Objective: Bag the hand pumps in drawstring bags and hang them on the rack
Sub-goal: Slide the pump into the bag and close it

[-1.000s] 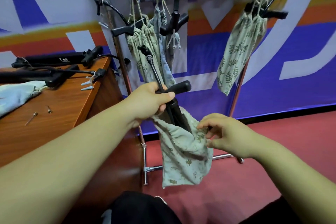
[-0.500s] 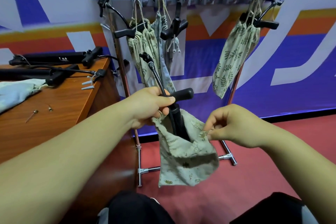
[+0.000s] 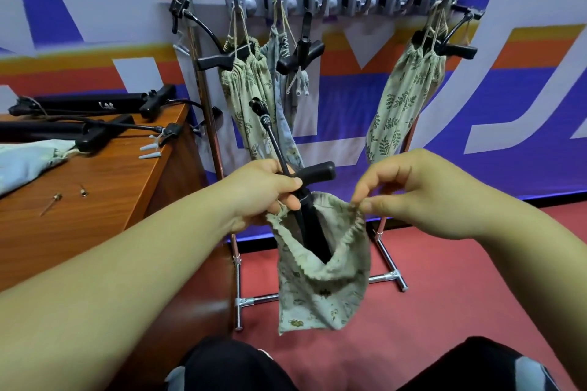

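A black hand pump (image 3: 313, 228) stands partly inside a pale green leaf-print drawstring bag (image 3: 320, 289) held in front of me. My left hand (image 3: 263, 190) grips the pump just under its T-handle, together with the bag's left rim. My right hand (image 3: 413, 190) pinches the bag's right rim and holds the mouth wide. The pump's hose sticks up past my left hand. Behind stands the metal rack (image 3: 336, 0) with its grey hook strip. Three bagged pumps hang there: two at the left (image 3: 251, 89) (image 3: 295, 73) and one at the right (image 3: 409, 89).
A wooden table (image 3: 104, 187) at my left carries two loose black pumps (image 3: 95, 103) (image 3: 60, 132), a light blue bag (image 3: 28, 159), white nozzles and small needles. The rack's feet rest on red floor (image 3: 460, 279). A blue, white and orange banner wall stands behind.
My right hand has lifted from the bag's side to its right rim and pulled the mouth open. The pump sits a little deeper. My view has drifted slightly left.
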`<state>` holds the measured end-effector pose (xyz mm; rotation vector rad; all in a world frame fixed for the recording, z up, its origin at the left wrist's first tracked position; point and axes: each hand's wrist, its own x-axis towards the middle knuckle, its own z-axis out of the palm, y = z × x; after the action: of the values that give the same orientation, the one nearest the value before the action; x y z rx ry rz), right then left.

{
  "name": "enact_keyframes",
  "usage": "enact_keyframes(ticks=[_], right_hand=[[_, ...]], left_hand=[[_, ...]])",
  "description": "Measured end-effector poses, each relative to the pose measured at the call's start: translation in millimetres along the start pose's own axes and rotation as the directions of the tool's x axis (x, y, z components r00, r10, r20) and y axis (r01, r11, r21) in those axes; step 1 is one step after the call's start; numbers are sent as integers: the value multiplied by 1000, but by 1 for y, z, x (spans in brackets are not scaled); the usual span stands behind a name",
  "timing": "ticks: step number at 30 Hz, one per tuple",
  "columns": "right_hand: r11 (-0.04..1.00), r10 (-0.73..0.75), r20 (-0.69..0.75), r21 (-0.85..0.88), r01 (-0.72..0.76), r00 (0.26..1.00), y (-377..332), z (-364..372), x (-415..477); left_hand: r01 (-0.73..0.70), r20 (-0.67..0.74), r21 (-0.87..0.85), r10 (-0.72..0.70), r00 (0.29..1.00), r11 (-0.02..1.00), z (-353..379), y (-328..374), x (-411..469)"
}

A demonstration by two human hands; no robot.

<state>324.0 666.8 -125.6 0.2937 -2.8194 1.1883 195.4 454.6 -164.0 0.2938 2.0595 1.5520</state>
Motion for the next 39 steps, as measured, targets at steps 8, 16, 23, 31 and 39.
enact_keyframes(ticks=[8,16,23,31,39], right_hand=[[986,-24,-25,164,28,999,-6,1,9],[929,71,-62,366,-43,996,-10,12,22],[884,107,-197,468,-3,974,-15,20,23],[915,67,-249,401,40,966,-17,16,20],[997,24,-233,-71,-41,972,-19,14,15]], left_hand=[[-19,48,-143,26,999,990,4,5,-8],[-145,76,-210,164,984,967,12,10,-22],[-315,211,84,292,933,945,22,6,-29],[-355,84,123,347,934,927,22,12,-32],[-438,-18,232,454,891,869,17,22,-31]])
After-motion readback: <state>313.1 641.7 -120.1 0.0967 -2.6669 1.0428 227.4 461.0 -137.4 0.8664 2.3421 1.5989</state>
